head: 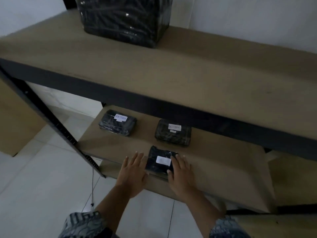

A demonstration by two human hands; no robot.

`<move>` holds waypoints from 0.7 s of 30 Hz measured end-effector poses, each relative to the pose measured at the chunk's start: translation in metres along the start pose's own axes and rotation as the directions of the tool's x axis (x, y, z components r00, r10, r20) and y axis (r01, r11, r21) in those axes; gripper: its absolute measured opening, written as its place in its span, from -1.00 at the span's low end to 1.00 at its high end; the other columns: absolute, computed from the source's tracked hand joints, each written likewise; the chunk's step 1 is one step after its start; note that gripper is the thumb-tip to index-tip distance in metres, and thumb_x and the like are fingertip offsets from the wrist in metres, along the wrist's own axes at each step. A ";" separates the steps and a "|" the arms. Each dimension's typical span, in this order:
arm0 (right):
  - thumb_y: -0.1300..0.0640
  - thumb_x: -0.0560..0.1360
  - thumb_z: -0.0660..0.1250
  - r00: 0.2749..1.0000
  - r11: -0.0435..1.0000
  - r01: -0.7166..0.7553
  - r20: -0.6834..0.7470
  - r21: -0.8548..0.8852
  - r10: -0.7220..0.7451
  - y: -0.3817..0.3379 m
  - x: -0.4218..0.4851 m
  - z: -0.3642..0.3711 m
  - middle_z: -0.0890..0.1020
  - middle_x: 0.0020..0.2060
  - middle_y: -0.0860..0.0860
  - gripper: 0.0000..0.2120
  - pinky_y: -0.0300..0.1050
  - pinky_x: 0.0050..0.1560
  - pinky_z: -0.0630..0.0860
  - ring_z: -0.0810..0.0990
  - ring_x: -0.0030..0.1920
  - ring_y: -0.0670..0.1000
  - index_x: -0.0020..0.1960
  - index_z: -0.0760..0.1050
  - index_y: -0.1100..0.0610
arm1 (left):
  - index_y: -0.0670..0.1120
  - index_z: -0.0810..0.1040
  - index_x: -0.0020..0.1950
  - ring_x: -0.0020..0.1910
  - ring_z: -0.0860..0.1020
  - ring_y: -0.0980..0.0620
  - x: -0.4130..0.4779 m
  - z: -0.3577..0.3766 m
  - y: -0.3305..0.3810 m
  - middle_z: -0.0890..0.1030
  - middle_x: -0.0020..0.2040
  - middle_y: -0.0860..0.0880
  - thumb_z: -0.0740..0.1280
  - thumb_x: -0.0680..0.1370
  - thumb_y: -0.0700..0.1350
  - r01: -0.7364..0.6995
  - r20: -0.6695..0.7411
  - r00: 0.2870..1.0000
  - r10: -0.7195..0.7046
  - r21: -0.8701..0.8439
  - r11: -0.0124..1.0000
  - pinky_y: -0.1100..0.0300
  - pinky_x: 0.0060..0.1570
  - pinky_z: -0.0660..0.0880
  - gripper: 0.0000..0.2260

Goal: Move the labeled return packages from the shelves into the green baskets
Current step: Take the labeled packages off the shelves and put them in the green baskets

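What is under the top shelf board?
Three black packages on the lower shelf: left package and right package read RETURN; the nearer package, between left hand and right hand, has an unreadable label. The top board hides the shelf's rear.

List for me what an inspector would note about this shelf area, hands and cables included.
Surface: brown lower shelf, beneath an upper shelf.
Job's things: three small black packages on the lower shelf; left rear package and right rear package read RETURN; the near package has a blurred label. Green baskets: nothing seen.
Clutter: large black wrapped bundle on the upper shelf.
Hands: left hand open beside the near package; right hand rests fingers on its right edge.
Cables: thin cord hanging beside the left post.
Surroundings: white tiled floor, white wall, cardboard box at left.
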State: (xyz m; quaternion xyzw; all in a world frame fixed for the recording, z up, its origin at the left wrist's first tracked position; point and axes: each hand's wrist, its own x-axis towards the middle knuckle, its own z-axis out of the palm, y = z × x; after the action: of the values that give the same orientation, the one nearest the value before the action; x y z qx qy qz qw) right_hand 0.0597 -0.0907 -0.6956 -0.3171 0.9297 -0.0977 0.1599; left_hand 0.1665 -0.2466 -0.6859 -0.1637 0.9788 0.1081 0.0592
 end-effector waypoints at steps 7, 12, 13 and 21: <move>-0.05 0.42 0.08 0.982 0.988 -0.151 -0.112 0.028 0.153 -0.009 0.040 0.069 0.60 0.18 0.14 -0.49 0.16 -0.04 0.60 0.59 0.17 0.24 0.23 0.54 0.15 | -0.20 0.52 0.23 0.20 0.52 -0.22 0.041 0.047 -0.060 0.57 0.20 -0.19 0.08 0.40 0.03 -0.124 -0.022 0.992 0.126 0.064 0.990 -0.17 0.07 0.49 -0.48; -0.10 0.50 0.13 0.956 0.977 -0.149 -0.230 0.154 0.182 0.015 0.053 0.100 0.32 0.42 0.21 -0.43 0.22 0.34 0.33 0.23 0.45 0.29 0.46 0.29 0.08 | -0.23 0.45 0.30 0.28 0.44 -0.23 0.075 0.088 -0.070 0.52 0.25 -0.22 0.06 0.44 0.01 -0.126 -0.063 0.990 0.124 -0.028 0.992 -0.22 0.17 0.42 -0.47; -0.16 0.51 0.09 0.956 0.978 -0.153 -0.230 0.142 0.183 0.019 0.054 0.104 0.28 0.45 0.21 -0.42 0.20 0.38 0.25 0.17 0.47 0.29 0.48 0.25 0.05 | -0.22 0.44 0.32 0.30 0.42 -0.23 0.078 0.095 -0.070 0.50 0.27 -0.21 0.07 0.45 0.01 -0.134 -0.077 0.988 0.131 -0.036 0.990 -0.22 0.21 0.39 -0.48; -0.23 0.59 -0.12 0.902 0.990 -0.139 -0.413 -0.005 0.125 0.038 0.049 0.134 0.45 0.33 0.27 -0.41 0.14 0.43 0.12 0.33 0.38 0.24 0.43 0.26 0.11 | -0.17 0.37 0.40 0.39 0.31 -0.15 0.079 0.137 -0.075 0.41 0.38 -0.16 0.00 0.55 0.03 -0.160 -0.169 0.972 0.162 0.023 0.987 -0.12 0.35 0.14 -0.51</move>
State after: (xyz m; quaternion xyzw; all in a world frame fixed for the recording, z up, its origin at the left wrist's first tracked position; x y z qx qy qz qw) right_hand 0.0501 -0.1020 -0.8427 -0.2286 0.9633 -0.1352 -0.0386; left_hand 0.1286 -0.3078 -0.8453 -0.0921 0.9908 0.0936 -0.0328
